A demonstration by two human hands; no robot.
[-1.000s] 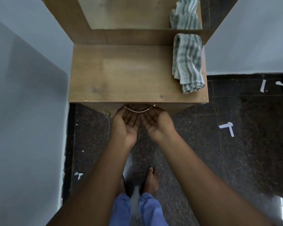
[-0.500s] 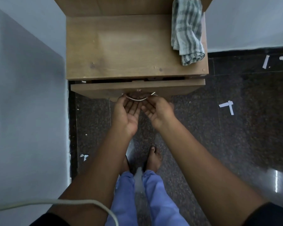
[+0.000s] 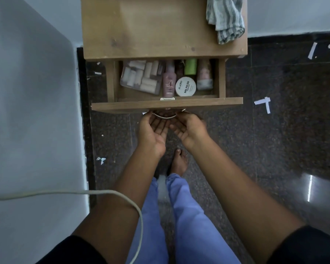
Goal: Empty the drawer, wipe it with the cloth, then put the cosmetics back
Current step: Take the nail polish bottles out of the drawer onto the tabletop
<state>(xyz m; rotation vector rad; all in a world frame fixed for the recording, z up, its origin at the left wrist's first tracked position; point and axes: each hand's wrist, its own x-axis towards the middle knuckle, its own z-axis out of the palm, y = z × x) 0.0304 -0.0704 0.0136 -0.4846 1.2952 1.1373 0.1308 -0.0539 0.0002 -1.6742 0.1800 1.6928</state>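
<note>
The wooden drawer stands pulled out from under the dresser top. Inside lie a clear box of foam rollers, a pink bottle, a white round nail polish tub, a green tube and a pale tube. Palms up, my left hand and my right hand hook their fingers under the metal drawer handle. A striped grey cloth lies on the dresser top's right side.
The dresser top is bare wood left of the cloth. A grey wall panel stands close on the left. Dark stone floor with paper scraps lies to the right. A white cable crosses my left arm.
The drawer has slid out toward me from nearly closed, and its cosmetics have come into sight. Both hands stayed on the handle and moved back with it.
</note>
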